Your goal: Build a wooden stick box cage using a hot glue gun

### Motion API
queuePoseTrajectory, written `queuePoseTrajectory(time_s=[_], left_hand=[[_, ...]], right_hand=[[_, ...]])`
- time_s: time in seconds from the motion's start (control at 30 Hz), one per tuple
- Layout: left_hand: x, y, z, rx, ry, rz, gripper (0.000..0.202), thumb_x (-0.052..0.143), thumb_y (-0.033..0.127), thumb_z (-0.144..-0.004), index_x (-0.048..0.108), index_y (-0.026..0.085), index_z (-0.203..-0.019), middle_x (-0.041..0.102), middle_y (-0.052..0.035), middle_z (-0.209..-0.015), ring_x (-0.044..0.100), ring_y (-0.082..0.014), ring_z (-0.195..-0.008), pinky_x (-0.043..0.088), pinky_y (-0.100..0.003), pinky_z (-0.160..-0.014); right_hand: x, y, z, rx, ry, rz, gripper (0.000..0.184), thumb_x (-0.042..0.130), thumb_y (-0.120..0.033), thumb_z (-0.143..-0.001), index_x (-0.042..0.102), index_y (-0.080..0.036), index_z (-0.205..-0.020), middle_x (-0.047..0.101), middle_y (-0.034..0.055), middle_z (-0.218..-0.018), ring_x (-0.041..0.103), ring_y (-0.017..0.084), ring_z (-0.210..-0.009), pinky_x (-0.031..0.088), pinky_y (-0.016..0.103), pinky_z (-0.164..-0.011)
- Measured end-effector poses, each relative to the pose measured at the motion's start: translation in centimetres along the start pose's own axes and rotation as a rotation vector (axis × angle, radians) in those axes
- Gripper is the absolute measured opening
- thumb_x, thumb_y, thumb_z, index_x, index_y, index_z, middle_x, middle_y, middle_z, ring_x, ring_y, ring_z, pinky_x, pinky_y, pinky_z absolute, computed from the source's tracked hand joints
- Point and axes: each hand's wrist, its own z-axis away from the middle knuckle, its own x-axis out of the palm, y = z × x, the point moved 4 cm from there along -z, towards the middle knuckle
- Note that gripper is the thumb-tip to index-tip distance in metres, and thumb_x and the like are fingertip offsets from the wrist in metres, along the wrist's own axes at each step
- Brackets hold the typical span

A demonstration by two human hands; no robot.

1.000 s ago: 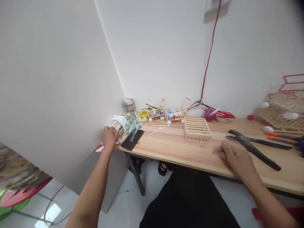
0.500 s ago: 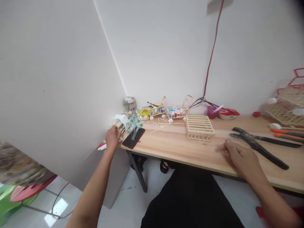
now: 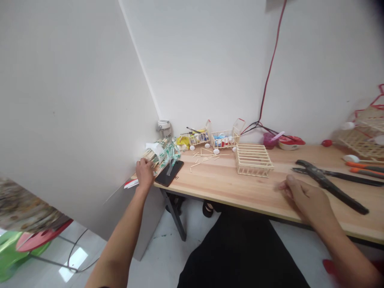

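Observation:
My left hand (image 3: 145, 173) reaches to the far left end of the wooden table (image 3: 228, 188) and closes its fingers on a bundle of wrapped chopsticks (image 3: 160, 154) with green-printed sleeves. A black phone (image 3: 169, 174) lies just right of that hand. My right hand (image 3: 303, 197) rests on the table near its front edge, fingers loosely curled, with nothing visible in it. A small cage of wooden sticks (image 3: 253, 160) stands between the two hands. Black long-handled pliers (image 3: 328, 184) lie just right of my right hand.
Two small stick carts (image 3: 222, 139) with white wheels stand at the back wall, loose sticks (image 3: 205, 157) in front. A red cable (image 3: 270, 68) hangs down the wall. A pink cup (image 3: 268, 140), a red-and-white bowl (image 3: 289, 143), orange-handled tools (image 3: 364, 168) and larger stick frames (image 3: 361, 138) are at right.
My left hand has moved slightly right along the table's end and onto the chopstick bundle. The view has shifted a little left. My right hand stays where it was.

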Motion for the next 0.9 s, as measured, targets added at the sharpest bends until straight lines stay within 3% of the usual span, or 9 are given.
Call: queuePoseTrajectory(time_s=[0.13,0.27,0.47,0.67,0.77,0.9], left_hand=[[-0.2,0.9,0.3,0.014,-0.048,-0.055,0.028,0.051,0.029,-0.091,0.074,0.015,-0.098,0.056,-0.017,-0.115,0.048,-0.0334,-0.106,0.041,-0.039,-0.085],[-0.5,2.0,-0.5,0.02,-0.098,-0.104,0.029,0.05,0.027,-0.09,0.074,0.011,-0.097,0.055,-0.0211,-0.117,0.046,-0.0372,-0.111,0.041,-0.04,-0.083],[-0.9,2.4,-1.0,0.042,-0.115,-0.093,0.031,0.052,0.033,-0.091,0.072,0.017,-0.109,0.056,-0.0183,-0.118,0.049,-0.0344,-0.11,0.041,-0.038,-0.086],[-0.6,2.6,-1.3,0.097,-0.186,-0.068,0.035,0.049,0.04,-0.096,0.074,0.016,-0.092,0.06,-0.0175,-0.116,0.051,-0.0341,-0.114,0.043,-0.038,-0.092],[-0.1,3.3,-2.2,0.073,-0.239,-0.066,0.035,0.059,0.043,-0.092,0.072,0.011,-0.099,0.062,-0.0202,-0.115,0.054,-0.0354,-0.117,0.046,-0.042,-0.095],[0.9,4.3,-3.6,0.002,-0.311,-0.05,0.037,0.061,0.038,-0.095,0.06,0.013,-0.122,0.061,-0.0122,-0.124,0.061,-0.0242,-0.11,0.054,-0.044,-0.093]], right_hand=[[0.0,0.0,0.0,-0.003,0.003,0.006,0.06,0.036,-0.066,-0.08,0.072,-0.02,-0.069,0.068,0.0082,-0.063,0.065,0.03,-0.072,0.044,0.036,-0.066],[0.0,0.0,0.0,0.002,-0.006,0.009,0.059,0.036,-0.066,-0.08,0.072,-0.02,-0.069,0.069,0.0087,-0.066,0.065,0.03,-0.075,0.044,0.036,-0.068],[0.0,-0.1,0.0,0.004,-0.001,-0.001,0.057,0.037,-0.063,-0.081,0.071,-0.02,-0.067,0.071,0.0088,-0.069,0.066,0.03,-0.078,0.045,0.036,-0.07],[0.0,0.0,0.1,0.002,0.011,-0.007,0.056,0.038,-0.064,-0.083,0.069,-0.021,-0.065,0.069,0.0086,-0.064,0.065,0.03,-0.075,0.044,0.035,-0.068],[-0.1,0.0,0.0,-0.005,0.011,-0.007,0.055,0.039,-0.063,-0.083,0.07,-0.021,-0.066,0.069,0.0086,-0.065,0.065,0.03,-0.076,0.044,0.035,-0.069],[-0.1,-0.1,0.1,-0.016,0.012,-0.005,0.055,0.038,-0.062,-0.083,0.071,-0.02,-0.068,0.068,0.0086,-0.065,0.064,0.029,-0.075,0.044,0.035,-0.069]])
